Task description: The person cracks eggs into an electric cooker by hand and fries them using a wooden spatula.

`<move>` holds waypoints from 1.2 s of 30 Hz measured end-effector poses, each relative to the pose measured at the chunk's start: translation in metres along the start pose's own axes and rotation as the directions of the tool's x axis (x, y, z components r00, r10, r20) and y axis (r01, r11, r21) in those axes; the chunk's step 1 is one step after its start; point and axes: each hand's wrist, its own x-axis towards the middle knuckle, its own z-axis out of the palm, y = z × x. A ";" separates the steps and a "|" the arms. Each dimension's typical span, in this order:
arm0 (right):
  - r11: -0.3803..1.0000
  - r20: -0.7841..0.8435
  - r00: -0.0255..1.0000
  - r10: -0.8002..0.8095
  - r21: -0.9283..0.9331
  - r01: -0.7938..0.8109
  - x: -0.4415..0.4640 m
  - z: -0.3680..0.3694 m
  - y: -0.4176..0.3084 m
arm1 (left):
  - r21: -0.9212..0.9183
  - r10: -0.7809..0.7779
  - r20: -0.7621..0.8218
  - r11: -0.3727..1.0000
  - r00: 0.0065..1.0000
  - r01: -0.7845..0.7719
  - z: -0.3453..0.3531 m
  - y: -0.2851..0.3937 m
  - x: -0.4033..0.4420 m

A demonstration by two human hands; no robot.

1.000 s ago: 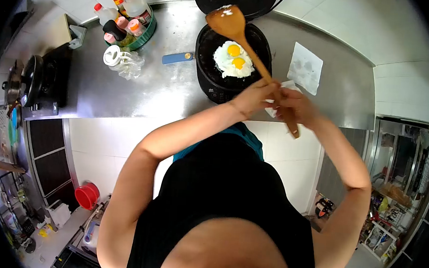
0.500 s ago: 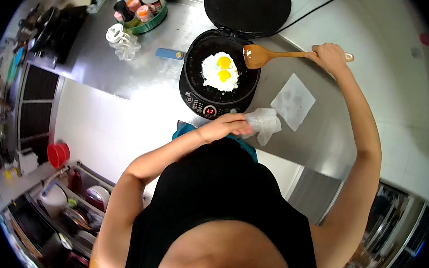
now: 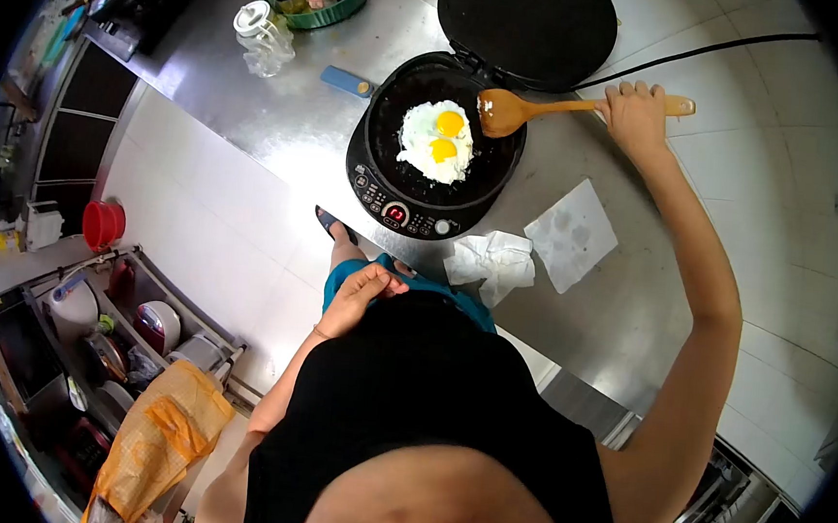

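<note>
My right hand [image 3: 635, 113] is wrapped round the handle of a wooden spatula [image 3: 503, 113]. The spatula's blade, with white bits on it, rests at the right rim of a black electric griddle [image 3: 417, 201]. Two fried eggs [image 3: 435, 142] with whole yellow yolks lie joined together on the black cooking plate. The griddle's round lid [image 3: 528, 28] stands open behind it. My left hand [image 3: 368, 293] is in front of my waist, its fingers curled in and nothing visible in them. A crumpled paper towel [image 3: 493, 264] lies at the counter's front edge, apart from that hand.
A flat, stained paper sheet [image 3: 572, 235] lies on the steel counter [image 3: 570, 321]. Left of the griddle are a blue-handled object [image 3: 346, 81], a white-lidded jug [image 3: 257, 27] and a green tray [image 3: 331, 12] of bottles. A black cord [image 3: 691, 57] runs right from the lid.
My left hand has left the paper towel and drawn back left to my waist. The towel now lies on the counter. My right hand still holds the spatula; the view has turned slightly.
</note>
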 end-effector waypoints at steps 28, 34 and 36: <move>0.892 -0.377 0.809 -0.450 -0.162 0.421 0.076 -0.093 -0.096 | 0.134 0.234 0.044 0.962 0.971 -0.237 0.000 0.018 -0.008; 0.929 -0.394 0.841 -0.370 -0.140 0.344 0.089 -0.076 -0.087 | 0.127 0.246 0.037 0.960 0.969 -0.249 -0.003 0.012 -0.011; 0.927 -0.424 0.825 -0.374 -0.138 0.349 0.091 -0.078 -0.091 | 0.150 0.253 0.036 0.955 0.967 -0.255 -0.002 0.013 -0.011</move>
